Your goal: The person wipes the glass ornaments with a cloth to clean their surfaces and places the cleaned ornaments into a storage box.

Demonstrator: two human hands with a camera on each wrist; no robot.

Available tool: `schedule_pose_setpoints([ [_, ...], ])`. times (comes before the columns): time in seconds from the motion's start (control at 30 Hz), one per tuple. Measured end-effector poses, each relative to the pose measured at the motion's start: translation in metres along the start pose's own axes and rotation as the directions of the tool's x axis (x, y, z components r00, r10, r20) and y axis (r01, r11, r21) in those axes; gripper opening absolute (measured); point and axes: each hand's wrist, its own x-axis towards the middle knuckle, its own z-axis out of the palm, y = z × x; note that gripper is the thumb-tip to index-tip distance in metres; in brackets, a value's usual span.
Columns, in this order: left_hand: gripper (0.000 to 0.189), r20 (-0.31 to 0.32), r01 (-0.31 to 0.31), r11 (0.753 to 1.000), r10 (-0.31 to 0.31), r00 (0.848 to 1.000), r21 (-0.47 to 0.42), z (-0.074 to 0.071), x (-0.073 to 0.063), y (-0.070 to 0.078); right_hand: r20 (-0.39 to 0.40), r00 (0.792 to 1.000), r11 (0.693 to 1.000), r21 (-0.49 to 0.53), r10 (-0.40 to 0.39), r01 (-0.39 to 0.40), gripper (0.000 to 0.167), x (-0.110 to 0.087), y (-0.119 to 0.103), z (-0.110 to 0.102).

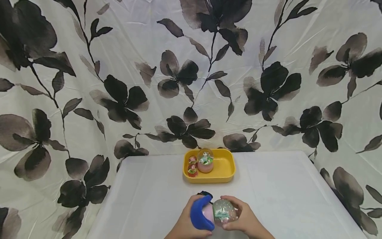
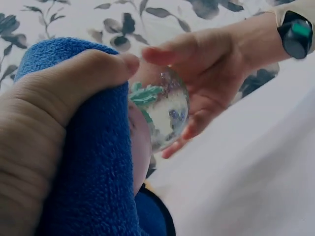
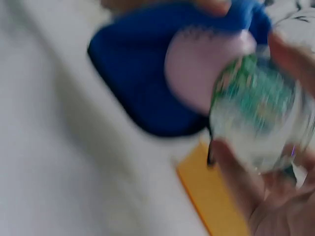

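A snow globe [image 1: 224, 211] lies on its side between both hands, close over the near part of the table. My left hand [image 1: 185, 217] grips a blue terry cloth [image 1: 198, 214] wrapped about the globe's pink base [image 3: 194, 73]. In the left wrist view the thumb presses along the top of the cloth [image 2: 93, 152]. My right hand [image 1: 246, 217] holds the clear glass ball from the other side, thumb and fingers around it. Green shapes and glitter show inside the glass [image 3: 261, 113]. The cloth hides part of the base.
A yellow tray [image 1: 225, 179] stands farther back on the white table [image 1: 149, 196]. In its left half are another snow globe [image 1: 206, 162] with a pink base and two small red-based globes [image 1: 192, 170]. A floral curtain [image 1: 232, 109] hangs behind the table.
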Motion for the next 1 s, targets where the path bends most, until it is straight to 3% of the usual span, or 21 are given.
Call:
schedule_pose_setpoints([
  [0.13,0.092,0.014,-0.031,0.999,0.031,0.999,0.026,0.0,-0.002,-0.001,-0.021,0.989,0.987,0.076,0.146,-0.144,0.074,-0.003,-0.002,0.004],
  [0.23,0.089,-0.013,-0.024,1.0,0.023,1.0,-0.02,0.0,-0.004,-0.006,-0.018,0.987,0.987,0.021,0.16,-0.16,0.077,-0.006,-0.003,0.007],
  [0.37,0.086,-0.079,0.025,0.992,-0.035,0.996,-0.123,-0.002,-0.004,-0.013,0.048,0.999,0.988,-0.156,0.02,-0.012,0.086,-0.008,-0.004,0.01],
  [0.43,0.085,-0.092,0.031,0.987,-0.046,0.995,-0.16,-0.004,-0.004,-0.015,0.083,0.994,0.961,-0.261,-0.075,0.094,0.088,-0.006,-0.004,0.009],
  [0.53,0.084,-0.077,0.031,0.978,-0.048,0.996,-0.208,-0.007,-0.002,-0.018,0.098,0.975,0.895,-0.386,-0.201,0.224,0.081,0.0,-0.003,0.005],
  [0.63,0.084,-0.039,0.041,0.969,-0.052,0.998,-0.243,-0.008,-0.002,-0.016,0.119,0.959,0.9,-0.331,-0.258,0.283,0.078,0.004,0.0,0.003],
  [0.73,0.085,-0.018,0.053,0.969,-0.059,0.998,-0.241,-0.008,-0.001,-0.011,0.145,0.948,0.929,-0.204,-0.284,0.31,0.076,0.007,0.002,0.002],
  [0.87,0.088,-0.024,0.055,0.98,-0.061,0.998,-0.194,-0.008,-0.001,-0.003,0.102,0.968,0.963,-0.117,-0.23,0.241,0.073,0.008,0.001,0.004],
  [1.0,0.09,-0.039,0.056,0.993,-0.06,0.997,-0.104,-0.007,-0.001,0.001,0.006,0.991,0.988,-0.082,-0.131,0.131,0.07,0.008,-0.002,0.007],
])
